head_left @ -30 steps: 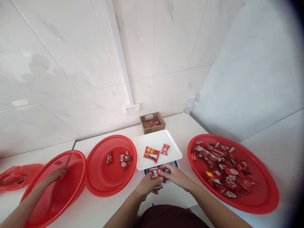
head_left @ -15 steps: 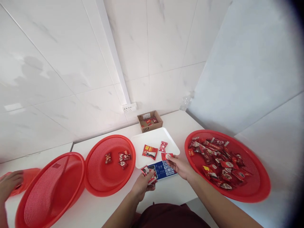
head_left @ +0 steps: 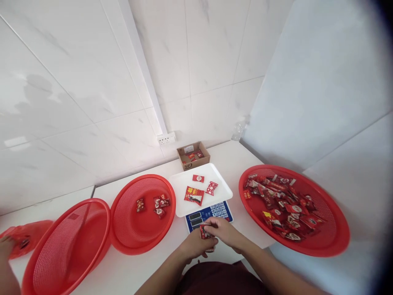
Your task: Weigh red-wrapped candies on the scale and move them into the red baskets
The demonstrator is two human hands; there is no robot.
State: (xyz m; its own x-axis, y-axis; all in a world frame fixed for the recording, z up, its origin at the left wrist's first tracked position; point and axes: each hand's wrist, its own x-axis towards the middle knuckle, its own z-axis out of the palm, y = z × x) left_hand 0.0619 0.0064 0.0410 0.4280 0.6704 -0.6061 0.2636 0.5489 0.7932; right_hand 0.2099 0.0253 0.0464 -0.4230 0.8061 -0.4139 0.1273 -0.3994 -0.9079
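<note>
My left hand [head_left: 196, 245] is closed around red snack packets [head_left: 206, 232] just below the blue keypad of a scale [head_left: 211, 214]. My right hand [head_left: 223, 232] meets it there, its fingers pinched on the upper end of the same packets. On the white scale tray [head_left: 181, 208] lie a small red packet [head_left: 198, 178], a red-and-white wrapped piece [head_left: 211, 188] and a larger red and yellow packet [head_left: 194, 196]. To the right, a red basket [head_left: 337, 233] holds a heap of red packets [head_left: 285, 205].
A red basket [head_left: 129, 241] with several small packets stands left of the scale, another red basket [head_left: 100, 246] beyond it. Behind the tray is a cardboard box [head_left: 196, 163]. At far left, another person's hand [head_left: 6, 246] touches a red bag [head_left: 35, 235].
The small red packet from my right hand now lies on the tray. My right hand has come down to my left hand, which has shifted right with its packets.
</note>
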